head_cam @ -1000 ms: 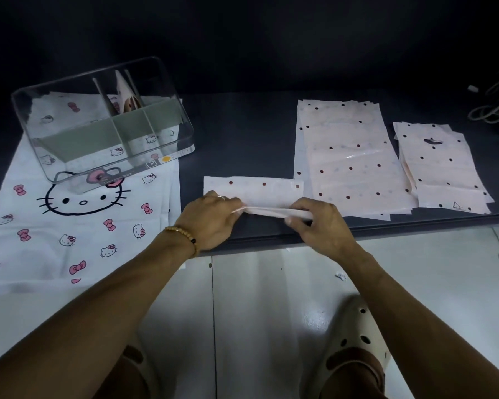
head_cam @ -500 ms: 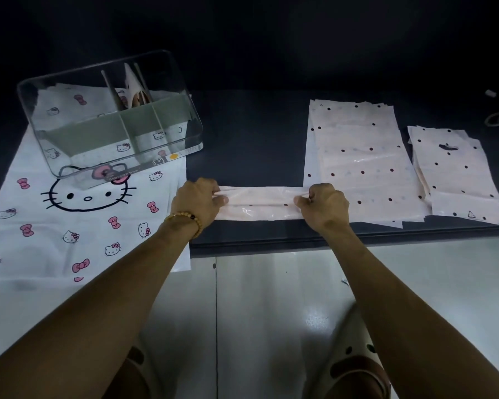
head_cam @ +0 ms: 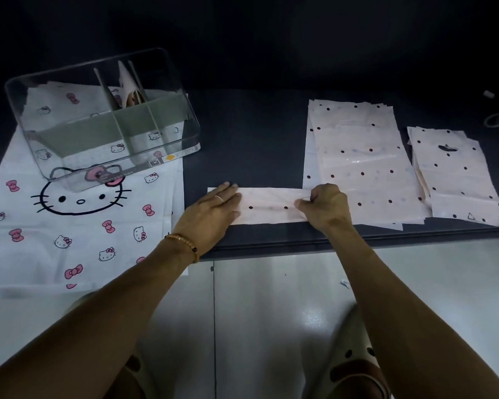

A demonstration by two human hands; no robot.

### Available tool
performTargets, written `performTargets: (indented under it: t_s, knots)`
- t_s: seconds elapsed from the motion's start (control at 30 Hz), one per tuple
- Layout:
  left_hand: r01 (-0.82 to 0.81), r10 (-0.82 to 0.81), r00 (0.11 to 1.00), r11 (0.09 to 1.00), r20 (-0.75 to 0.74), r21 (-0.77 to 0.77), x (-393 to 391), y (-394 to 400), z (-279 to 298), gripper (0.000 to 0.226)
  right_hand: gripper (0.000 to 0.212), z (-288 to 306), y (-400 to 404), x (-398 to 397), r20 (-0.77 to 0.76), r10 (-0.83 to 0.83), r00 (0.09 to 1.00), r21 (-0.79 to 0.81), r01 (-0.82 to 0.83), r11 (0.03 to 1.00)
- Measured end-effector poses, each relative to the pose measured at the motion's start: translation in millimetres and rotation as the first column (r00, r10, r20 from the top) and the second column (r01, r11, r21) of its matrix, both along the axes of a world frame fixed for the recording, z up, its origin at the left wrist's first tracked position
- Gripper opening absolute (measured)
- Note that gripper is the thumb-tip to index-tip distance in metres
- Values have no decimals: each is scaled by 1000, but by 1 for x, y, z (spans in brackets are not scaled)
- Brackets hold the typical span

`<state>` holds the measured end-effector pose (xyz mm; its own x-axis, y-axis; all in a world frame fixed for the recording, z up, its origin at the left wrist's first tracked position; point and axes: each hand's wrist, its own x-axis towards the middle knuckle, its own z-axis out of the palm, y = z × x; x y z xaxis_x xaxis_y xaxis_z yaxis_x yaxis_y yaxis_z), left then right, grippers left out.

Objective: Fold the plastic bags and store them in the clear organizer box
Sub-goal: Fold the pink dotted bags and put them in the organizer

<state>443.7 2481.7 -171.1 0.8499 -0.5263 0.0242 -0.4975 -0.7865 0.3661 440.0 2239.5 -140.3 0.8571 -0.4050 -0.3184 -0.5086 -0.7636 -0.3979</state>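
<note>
Clear organizer box [head_cam: 104,119] at the tabletop's [head_cam: 242,139] left rear, resting on white cat-and-bow printed bags [head_cam: 69,226]; its front label reads roughly "storage box", small and blurred; a folded bag [head_cam: 128,87] stands upright in a rear compartment. Folded pink dotted strip [head_cam: 271,207] lies flat along the tabletop's front edge, between both hands; left hand [head_cam: 213,208] lies flat, fingers straight, pressing the strip's left end; right hand [head_cam: 324,205] is curled, thumb and fingers pinching the strip's right end. Two stacks of pink dotted bags, larger [head_cam: 363,162] and smaller [head_cam: 455,174], lie toward the right edge.
</note>
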Motion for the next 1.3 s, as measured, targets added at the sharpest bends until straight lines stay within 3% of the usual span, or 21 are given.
performTargets:
  t_s: [0.07, 0.1, 0.17, 0.2, 0.3, 0.37, 0.57, 0.7, 0.8, 0.87, 0.93, 1.03, 1.17, 1.3]
  knots:
    - [23, -23, 999, 1000, -22, -3, 3, 3, 1, 43, 28, 6, 2, -6, 59, -60, 996, 12, 60, 998]
    - [33, -33, 999, 999, -34, 1, 4, 4, 1, 44, 31, 8, 6, -10, 125, -24, 992, -117, 39, 992]
    - [40, -40, 999, 999, -26, 6, 4, 4, 2, 45, 31, 7, 28, -16, 262, 248, 933, -439, -114, 891]
    - [38, -38, 999, 999, -16, 6, 3, 4, 3, 45, 32, 4, 45, -18, 311, 400, 862, -476, -223, 851]
    - [43, -43, 999, 999, -2, -19, 2, 4, 6, 45, 50, -14, 93, -26, 212, 664, 717, -260, -613, 746]
    - [51, -51, 999, 999, 5, -3, 3, 7, 6, 45, 54, -24, 91, -31, 155, 660, 735, -215, -627, 749]
    - [68, -66, 998, 991, -20, 118, 4, 10, -2, 52, 54, -28, 12, -45, 43, 599, 800, -318, -557, 767]
    - [48, -45, 999, 987, -24, 151, -3, 8, 3, 49, 55, -25, 2, -45, -30, 533, 845, -386, -502, 774]
    - [-2, -11, 998, 976, 56, 216, -25, 10, 11, 43, 44, -13, 25, -58, 116, 537, 835, -448, -439, 779]
    - [-26, -2, 993, 972, 121, 231, -48, 13, 15, 40, 34, -13, 45, -79, 210, 656, 725, -454, -522, 722]
    - [-22, -4, 994, 973, 113, 232, -69, 20, 18, 52, 30, -17, 57, -97, 225, 718, 658, -418, -600, 681]
    - [77, -107, 989, 962, 104, 260, -80, 28, 21, 67, 36, -18, 58, -108, 240, 688, 685, -377, -588, 716]
    - [111, -141, 974, 980, 179, 166, -77, 26, 32, 51, 41, -14, 63, -113, 284, 687, 669, -391, -573, 720]
    - [85, -95, 989, 992, 116, 89, -79, 16, 36, 31, 23, -10, 81, -112, 382, 656, 650, -351, -555, 754]
